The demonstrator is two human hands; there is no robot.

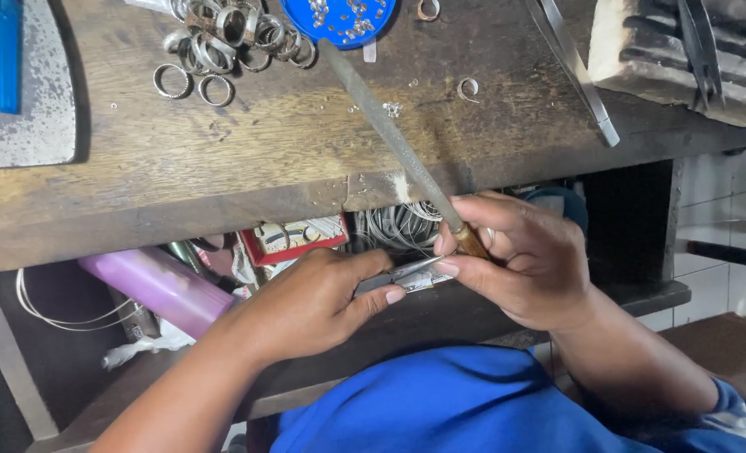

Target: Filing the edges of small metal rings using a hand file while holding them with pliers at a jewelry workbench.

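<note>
While the left hand point(318, 302) pinches the tweezers point(398, 275) shut below the bench edge point(222, 220), the right hand point(519, 260) grips the file point(389, 134) by its wooden handle. If it swung, the file's tip could knock the blue dish point(339, 18) or the rings point(222, 42). Open room lies to the right.
</note>
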